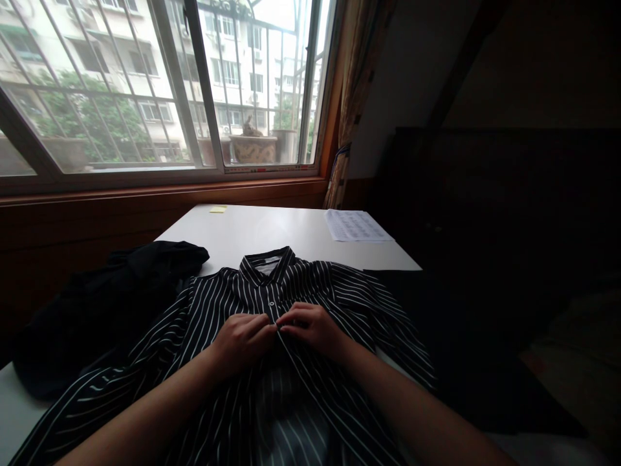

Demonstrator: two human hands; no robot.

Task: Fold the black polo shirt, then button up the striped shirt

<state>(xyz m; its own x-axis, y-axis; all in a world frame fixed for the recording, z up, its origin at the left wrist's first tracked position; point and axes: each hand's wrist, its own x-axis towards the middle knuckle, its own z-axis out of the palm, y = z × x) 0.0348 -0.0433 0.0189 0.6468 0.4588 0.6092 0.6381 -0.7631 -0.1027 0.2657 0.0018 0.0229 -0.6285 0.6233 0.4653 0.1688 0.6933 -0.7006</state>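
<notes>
A black shirt with white stripes (213, 307) lies face up on a white table (272, 226), its collar (266, 264) toward the window. One button (272, 303) shows on the front placket below the collar. Just under it, my left hand (246, 336) is closed on the placket edge, fingers curled. My right hand (310, 327) pinches the opposite front edge, its fingertips almost touching the left ones. Whatever small part lies between the fingertips is hidden. Below the hands the two front edges spread apart, baring the inside of the back.
Dark bunched clothing (111, 304) lies left of the shirt, and a dark flat cloth (466, 349) lies to the right. Toward the back are a yellow sticky note (218, 210) and printed sheets (358, 225). A barred window (194, 90) and a tied curtain (347, 129) stand beyond the table.
</notes>
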